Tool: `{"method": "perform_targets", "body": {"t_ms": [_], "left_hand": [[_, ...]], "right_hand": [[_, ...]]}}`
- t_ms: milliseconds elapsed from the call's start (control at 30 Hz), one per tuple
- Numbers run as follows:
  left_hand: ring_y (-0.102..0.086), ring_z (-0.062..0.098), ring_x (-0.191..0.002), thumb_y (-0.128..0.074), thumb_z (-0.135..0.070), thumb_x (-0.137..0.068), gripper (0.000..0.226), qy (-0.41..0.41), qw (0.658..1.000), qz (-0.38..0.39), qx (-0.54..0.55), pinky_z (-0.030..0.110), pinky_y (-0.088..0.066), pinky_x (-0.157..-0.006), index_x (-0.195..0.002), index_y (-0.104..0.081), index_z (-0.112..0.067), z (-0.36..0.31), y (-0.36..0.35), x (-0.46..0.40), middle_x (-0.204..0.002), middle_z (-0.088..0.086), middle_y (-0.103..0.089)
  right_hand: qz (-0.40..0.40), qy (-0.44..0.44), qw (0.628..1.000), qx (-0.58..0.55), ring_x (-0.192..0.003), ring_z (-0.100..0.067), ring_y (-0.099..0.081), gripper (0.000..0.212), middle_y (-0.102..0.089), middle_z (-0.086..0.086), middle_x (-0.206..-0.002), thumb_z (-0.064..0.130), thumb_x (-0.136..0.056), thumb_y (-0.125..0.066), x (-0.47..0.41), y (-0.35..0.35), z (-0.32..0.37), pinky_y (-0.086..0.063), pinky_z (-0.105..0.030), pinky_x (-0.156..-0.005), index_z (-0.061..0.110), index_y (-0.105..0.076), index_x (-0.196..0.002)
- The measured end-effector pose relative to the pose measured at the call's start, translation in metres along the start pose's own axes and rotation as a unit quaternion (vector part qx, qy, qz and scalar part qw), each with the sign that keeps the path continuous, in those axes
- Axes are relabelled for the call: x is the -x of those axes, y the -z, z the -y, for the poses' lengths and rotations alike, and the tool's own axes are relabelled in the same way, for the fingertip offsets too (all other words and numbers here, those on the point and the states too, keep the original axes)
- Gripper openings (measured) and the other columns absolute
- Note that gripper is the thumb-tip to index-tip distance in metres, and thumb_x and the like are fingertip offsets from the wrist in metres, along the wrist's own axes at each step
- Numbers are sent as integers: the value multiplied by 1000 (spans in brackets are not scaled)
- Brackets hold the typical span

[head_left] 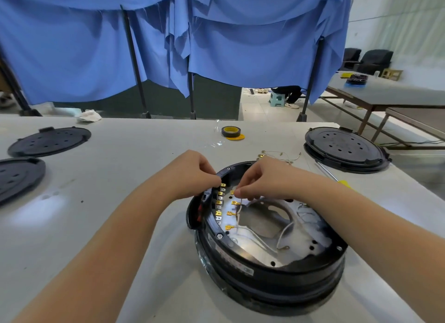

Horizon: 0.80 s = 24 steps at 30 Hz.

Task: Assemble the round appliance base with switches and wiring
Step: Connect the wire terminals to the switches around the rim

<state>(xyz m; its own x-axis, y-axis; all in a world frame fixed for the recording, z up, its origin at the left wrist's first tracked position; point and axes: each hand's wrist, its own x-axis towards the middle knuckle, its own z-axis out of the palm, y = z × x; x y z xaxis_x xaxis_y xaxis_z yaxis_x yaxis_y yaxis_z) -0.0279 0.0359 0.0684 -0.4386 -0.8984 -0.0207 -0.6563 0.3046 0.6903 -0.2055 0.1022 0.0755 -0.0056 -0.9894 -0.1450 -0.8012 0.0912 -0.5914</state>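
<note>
pinching one brass terminal (pixel 232 192) in right hand (pixel 265 180), left hand (pixel 195 172) on round base (pixel 277 272), three black lids

There is a single view, taken from the person's head and tilted forward and down over the bench (pixel 120 154). It sits close: both forearms enter from the bottom corners of the frame and the hands meet just above centre. The wide-angle lens bends the bench edges and curves the blue curtain (pixel 216 46) filling the upper half. The round appliance base (pixel 269 272) lies low and right of centre. At upper right the view reaches a far table (pixel 397 94).
</note>
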Motion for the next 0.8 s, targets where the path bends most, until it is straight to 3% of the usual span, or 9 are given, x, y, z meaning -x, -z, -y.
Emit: {"method": "perform_targets", "body": {"t_ms": [100, 167, 267, 433, 533, 633, 700, 800], "left_hand": [[-66, 9, -74, -73, -25, -78, 4, -3, 1000, -12, 18, 31, -57, -69, -77, -69, -25, 2, -6, 7, -79, -5, -70], [-63, 4, -73, -73, -26, -79, 5, -7, 999, -38, 34, 22, -48, -60, -78, -68, -26, 4, -11, 11, -78, -9, -68], [-62, 1, -75, -71, -28, -80, 4, -8, 992, -90, 83, 19, -45, -60, -79, -67, -28, 9, -23, 18, -79, -12, -67], [-63, 0, -69, -68, -29, -81, 1, -14, 973, -180, 141, 17, -42, -57, -82, -68, -29, 13, -46, 27, -75, -12, -67], [-65, 1, -71, -71, -25, -79, 3, -9, 962, -198, 186, 17, -44, -60, -79, -69, -28, 15, -51, 28, -73, -12, -69], [-65, -2, -65, -73, -26, -77, 3, 1, 954, -212, 212, 14, -44, -57, -77, -70, -26, 18, -52, 28, -66, -14, -69], [-64, -2, -64, -74, -29, -76, 5, 3, 953, -220, 210, 15, -45, -57, -78, -71, -26, 19, -53, 29, -67, -13, -69], [-65, 1, -65, -75, -32, -75, 7, -4, 953, -235, 190, 20, -47, -60, -77, -71, -27, 19, -52, 29, -66, -11, -69]], "right_hand": [[-7, 16, 1000, -7, -63, -4, -64, 11, -73, 5, -69, 31, -79, -75, 1, -8, 3, -55, -24, -64, 22, -77, -74], [-14, 26, 1000, 3, -67, -7, -65, 10, -72, 3, -70, 32, -78, -74, 3, -12, 3, -57, -31, -70, 23, -77, -76], [-31, 21, 998, 41, -83, -12, -64, 14, -71, 9, -74, 39, -78, -73, 5, -15, 5, -51, -42, -89, 27, -77, -83], [-69, 28, 993, 96, -86, -6, -58, 17, -64, 18, -69, 45, -79, -70, 6, -18, 2, -40, -40, -99, 31, -76, -83], [-72, 39, 991, 104, -82, -5, -58, 15, -63, 19, -68, 43, -80, -70, 4, -19, 0, -43, -36, -93, 30, -75, -82], [-68, 59, 995, 53, -71, -4, -60, 10, -66, 14, -68, 33, -80, -71, 2, -20, -3, -52, -28, -74, 24, -76, -81], [-64, 60, 996, 33, -67, -2, -59, 7, -66, 13, -68, 29, -80, -72, 1, -21, -5, -50, -21, -66, 23, -76, -81], [-61, 44, 997, -4, -68, -3, -60, 7, -67, 12, -69, 26, -80, -73, -3, -21, -9, -51, -21, -68, 22, -76, -84]]}}
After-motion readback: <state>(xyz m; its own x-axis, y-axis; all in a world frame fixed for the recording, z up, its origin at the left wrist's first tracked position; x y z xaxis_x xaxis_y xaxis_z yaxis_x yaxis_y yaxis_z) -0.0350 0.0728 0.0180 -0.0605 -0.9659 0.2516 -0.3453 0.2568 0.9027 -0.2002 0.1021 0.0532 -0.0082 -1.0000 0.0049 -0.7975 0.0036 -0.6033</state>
